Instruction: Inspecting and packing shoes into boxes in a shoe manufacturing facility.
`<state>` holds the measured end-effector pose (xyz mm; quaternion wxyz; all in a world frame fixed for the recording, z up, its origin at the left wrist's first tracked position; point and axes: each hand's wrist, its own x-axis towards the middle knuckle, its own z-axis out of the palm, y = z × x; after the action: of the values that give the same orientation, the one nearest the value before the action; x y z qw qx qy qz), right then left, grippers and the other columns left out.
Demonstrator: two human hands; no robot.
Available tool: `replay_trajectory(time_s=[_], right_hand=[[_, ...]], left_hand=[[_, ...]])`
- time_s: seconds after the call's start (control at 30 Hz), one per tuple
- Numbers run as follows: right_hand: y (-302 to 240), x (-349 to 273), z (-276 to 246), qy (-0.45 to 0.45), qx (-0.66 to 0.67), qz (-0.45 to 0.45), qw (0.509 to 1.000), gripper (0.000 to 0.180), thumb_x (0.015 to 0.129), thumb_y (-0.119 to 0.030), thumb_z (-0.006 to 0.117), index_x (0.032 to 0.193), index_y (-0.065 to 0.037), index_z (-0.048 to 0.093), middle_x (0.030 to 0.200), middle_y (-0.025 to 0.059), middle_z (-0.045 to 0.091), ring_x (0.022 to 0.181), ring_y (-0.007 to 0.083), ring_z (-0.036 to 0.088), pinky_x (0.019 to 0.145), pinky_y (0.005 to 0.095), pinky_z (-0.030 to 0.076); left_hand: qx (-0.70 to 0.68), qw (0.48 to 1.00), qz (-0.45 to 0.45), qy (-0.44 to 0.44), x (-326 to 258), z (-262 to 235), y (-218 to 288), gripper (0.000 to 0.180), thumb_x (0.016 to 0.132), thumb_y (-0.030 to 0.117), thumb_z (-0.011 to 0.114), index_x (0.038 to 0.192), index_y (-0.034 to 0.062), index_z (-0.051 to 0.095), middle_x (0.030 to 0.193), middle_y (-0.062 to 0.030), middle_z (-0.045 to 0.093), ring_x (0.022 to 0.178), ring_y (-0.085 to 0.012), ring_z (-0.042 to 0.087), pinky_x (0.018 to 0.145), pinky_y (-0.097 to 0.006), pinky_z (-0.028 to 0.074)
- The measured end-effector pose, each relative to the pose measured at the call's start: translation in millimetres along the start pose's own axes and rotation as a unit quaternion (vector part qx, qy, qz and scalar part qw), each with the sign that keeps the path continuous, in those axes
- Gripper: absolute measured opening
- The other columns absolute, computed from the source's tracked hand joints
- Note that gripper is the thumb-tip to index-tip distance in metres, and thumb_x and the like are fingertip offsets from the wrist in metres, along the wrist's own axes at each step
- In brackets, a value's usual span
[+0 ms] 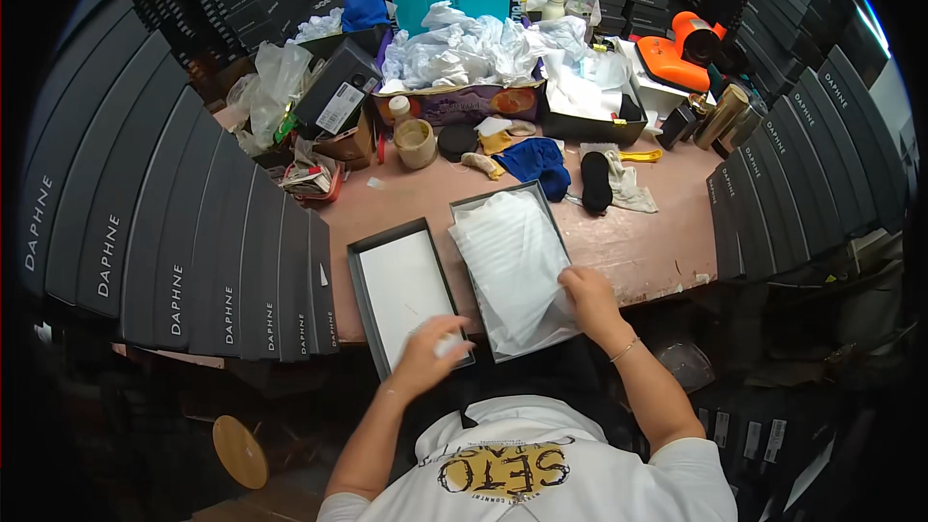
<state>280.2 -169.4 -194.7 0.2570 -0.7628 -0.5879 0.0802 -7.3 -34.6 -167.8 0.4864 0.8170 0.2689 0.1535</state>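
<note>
Head view: tips for this tissue paper point(507, 251)?

— Inside the open box point(486, 324), 1 o'clock from left hand point(427, 360). Looks pinched by right hand point(592, 304); can't tell left's grip, too blurry. Tug gently, avoid tearing.

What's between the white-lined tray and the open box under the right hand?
A narrow strip of bare pink tabletop, with the left hand by its near end. Head view.

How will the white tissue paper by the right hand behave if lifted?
The tissue paper is probably floppy, judging by its soft creases. It looks thin, so it's likely light and may tear if tugged.
</note>
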Motion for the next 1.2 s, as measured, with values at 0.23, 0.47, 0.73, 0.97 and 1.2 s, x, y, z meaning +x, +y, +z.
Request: replay_trajectory(time_s=[0.23,0.47,0.73,0.97,1.2], right_hand=[[95.2,-71.1,13.7,0.095,0.572,0.445,0.682,0.016,0.093,-0.01,0.049,0.094,-0.001,0.062,0.081,0.0084,0.065,0.061,0.0163,0.062,0.05,0.0294,0.052],[-69.0,-5.2,-34.6,-0.073,0.112,-0.07,0.989,0.018,0.082,-0.01,0.063,0.099,-0.005,0.066,0.092,0.0085,0.066,0.099,0.025,0.064,0.092,0.0449,0.046],[-31.2,40.8,13.1,-0.163,-0.242,-0.339,0.895,0.011,0.082,-0.02,0.055,0.079,-0.012,0.063,0.081,0.0009,0.06,0.091,0.0206,0.057,0.106,0.0616,0.028],[-56.7,28.1,-162.3,0.092,-0.227,-0.211,0.946,0.007,0.072,-0.008,0.057,0.075,-0.005,0.052,0.079,0.0113,0.049,0.092,0.0284,0.055,0.086,0.0396,0.046],[153.5,-16.2,-95.0,-0.105,-0.257,-0.074,0.958,0.003,0.078,-0.009,0.055,0.078,-0.007,0.055,0.085,0.0109,0.055,0.094,0.0304,0.054,0.088,0.0429,0.044]], left_hand=[[0.174,0.974,0.147,0.01,33.9,71.1,6.9,0.039,0.083,0.024,0.069,0.113,0.0001,0.061,0.128,-0.0183,0.053,0.125,-0.036,0.044,0.104,-0.05,0.034],[0.25,0.959,0.135,0.004,33.4,77.5,-26.1,0.025,0.08,0.023,0.063,0.095,0.0033,0.067,0.138,-0.0141,0.045,0.137,-0.0336,0.029,0.108,-0.066,0.018],[0.291,0.952,0.097,-0.007,34.7,35.9,-36.3,0.012,0.075,0.012,0.06,0.079,0.0021,0.065,0.139,-0.0126,0.047,0.14,-0.0288,0.029,0.108,-0.066,0.017],[0.291,0.949,0.118,0.008,30.7,39.0,-20.8,0.021,0.076,0.009,0.062,0.096,0.0017,0.062,0.132,-0.0172,0.049,0.134,-0.0348,0.036,0.107,-0.059,0.027],[0.234,0.954,0.182,-0.039,82.6,106.1,-19.6,0.045,0.073,0.013,0.072,0.113,-0.0011,0.055,0.123,-0.0203,0.052,0.117,-0.036,0.049,0.098,-0.042,0.042]])
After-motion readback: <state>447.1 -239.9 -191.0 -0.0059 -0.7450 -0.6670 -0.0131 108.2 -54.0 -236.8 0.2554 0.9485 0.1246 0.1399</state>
